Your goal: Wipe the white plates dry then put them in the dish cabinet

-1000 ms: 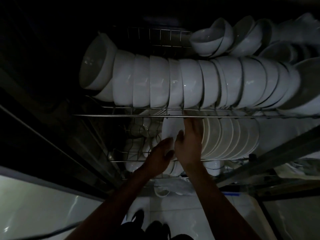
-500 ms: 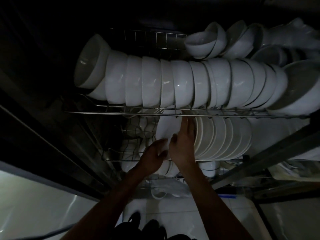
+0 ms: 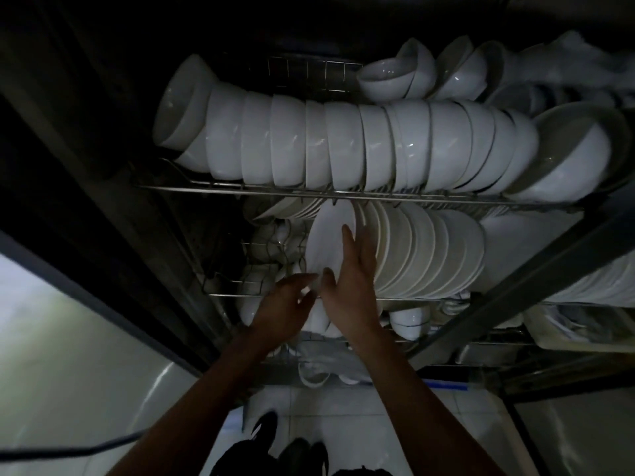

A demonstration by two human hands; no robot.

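1. White plate (image 3: 328,242) stands on edge at left end of plate row (image 3: 429,252), lower rack (image 3: 240,294) of cabinet.
2. Right hand (image 3: 354,280): fingers straight, together, flat against plate face.
3. Left hand (image 3: 288,309): fingers spread loose at plate's bottom rim; grip unclear.
4. Bowls (image 3: 343,142) fill upper rack.

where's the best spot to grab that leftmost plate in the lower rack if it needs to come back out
Grip the leftmost plate by its near lower rim, coming from the front. It stands on edge with its left face bare, while its right face sits against the plate row and the upper rack rail crosses just above.
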